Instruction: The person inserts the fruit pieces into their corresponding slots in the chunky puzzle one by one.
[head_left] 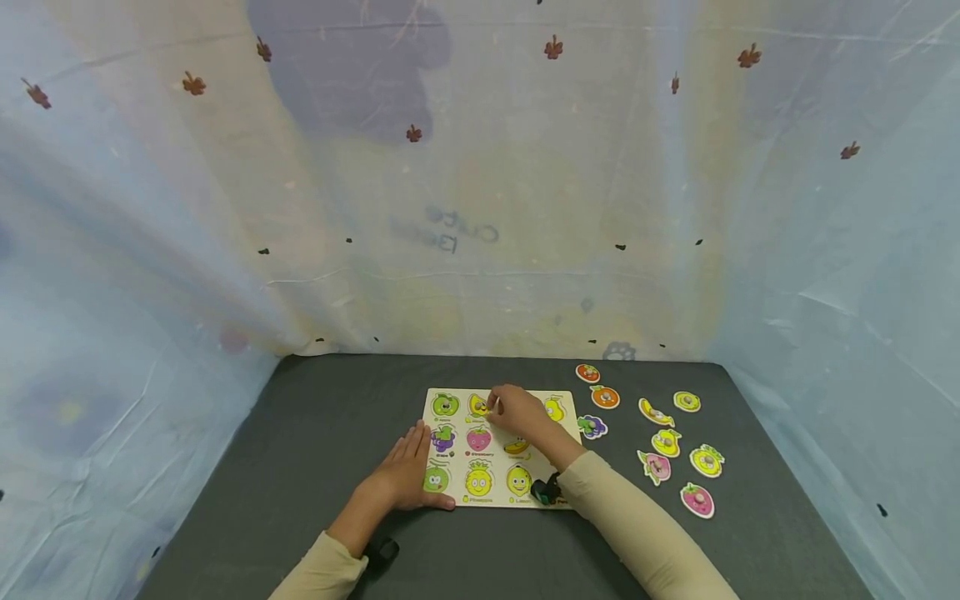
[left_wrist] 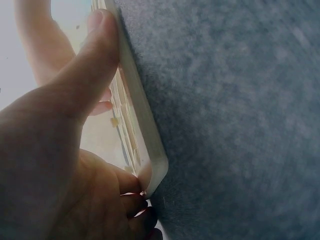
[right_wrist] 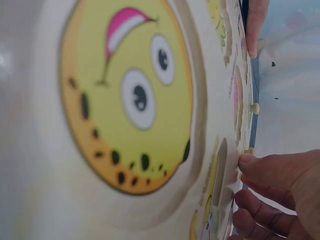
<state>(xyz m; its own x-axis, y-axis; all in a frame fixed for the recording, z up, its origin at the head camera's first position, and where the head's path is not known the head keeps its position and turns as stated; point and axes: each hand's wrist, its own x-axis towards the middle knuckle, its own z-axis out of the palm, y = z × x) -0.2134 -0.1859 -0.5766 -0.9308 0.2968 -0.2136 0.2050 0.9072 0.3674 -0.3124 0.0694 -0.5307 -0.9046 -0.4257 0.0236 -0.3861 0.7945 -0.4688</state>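
A cream wooden fruit puzzle board (head_left: 459, 450) lies on the dark cloth. My left hand (head_left: 405, 471) rests with straight fingers along the board's left edge, its thumb at the front corner. Over the back row, my right hand (head_left: 517, 412) pinches a small pale knob (right_wrist: 248, 151) between thumb and finger. The knob is at a yellow fruit piece (head_left: 477, 406), partly hidden by the fingers. Beside it is the green apple (head_left: 446, 405), whose knob (right_wrist: 255, 108) stands up in the right wrist view. The right forearm covers part of the board's right side.
Several loose knobbed fruit pieces lie right of the board, among them grapes (head_left: 592, 427), an orange (head_left: 604, 397), a banana (head_left: 656, 412), a pear (head_left: 666, 442), a pineapple (head_left: 707, 460) and a strawberry (head_left: 697, 500). Pale patterned sheeting (head_left: 495, 308) encloses the back and sides.
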